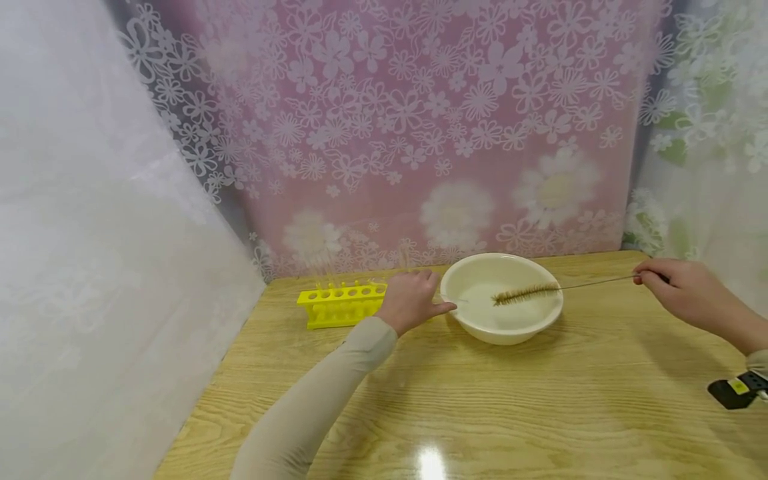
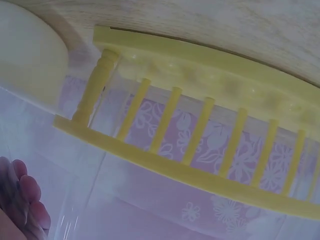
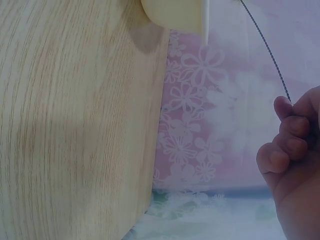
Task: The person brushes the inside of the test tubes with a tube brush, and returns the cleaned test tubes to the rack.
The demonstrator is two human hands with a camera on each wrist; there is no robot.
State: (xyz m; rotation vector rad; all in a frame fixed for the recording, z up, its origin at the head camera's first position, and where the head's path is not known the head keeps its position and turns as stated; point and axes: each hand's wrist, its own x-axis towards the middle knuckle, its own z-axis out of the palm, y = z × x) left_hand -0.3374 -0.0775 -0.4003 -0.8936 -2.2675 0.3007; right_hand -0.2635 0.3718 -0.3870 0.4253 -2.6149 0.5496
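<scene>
My right hand [image 1: 684,287] grips the thin twisted-wire handle of a test tube brush [image 1: 525,293]. The brush's tan bristles are above a cream basin [image 1: 504,337]. In the right wrist view, curled fingers [image 3: 277,157] close round the wire end. At the basin's left rim my left hand [image 1: 414,300] holds what looks like a clear test tube [image 1: 454,298], its open end toward the bristles; most of it is hidden by the hand. Beside that hand stands a yellow test tube rack [image 1: 339,323] with clear tubes in it. The left wrist view shows curled fingers [image 2: 30,192].
The wooden table [image 1: 480,413] runs back to a pink flowered curtain [image 1: 420,153]. A white sheet [image 1: 108,267] hangs on the left and a pale flowered curtain [image 1: 708,187] on the right. A small black device [image 1: 732,393] sits at the right wrist.
</scene>
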